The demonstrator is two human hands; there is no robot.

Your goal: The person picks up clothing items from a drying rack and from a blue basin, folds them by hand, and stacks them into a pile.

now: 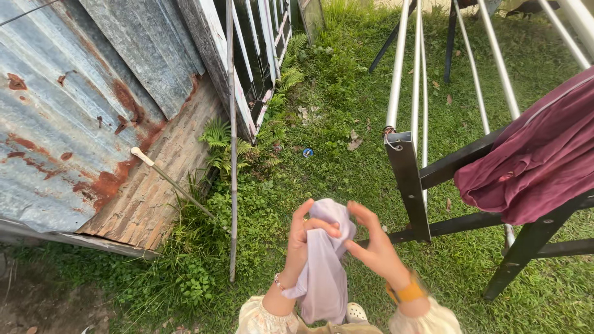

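Both hands' fingers (307,226) gripping lilac cloth (323,272), maroon garment (537,168) on rack (409,185)

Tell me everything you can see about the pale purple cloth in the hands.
The pale lilac cloth is soft, thin fabric, bunched at the top and hanging limp in folds. The left hand grips its upper part, the right hand pinches the top edge. It hangs above the grass, beside the drying rack.
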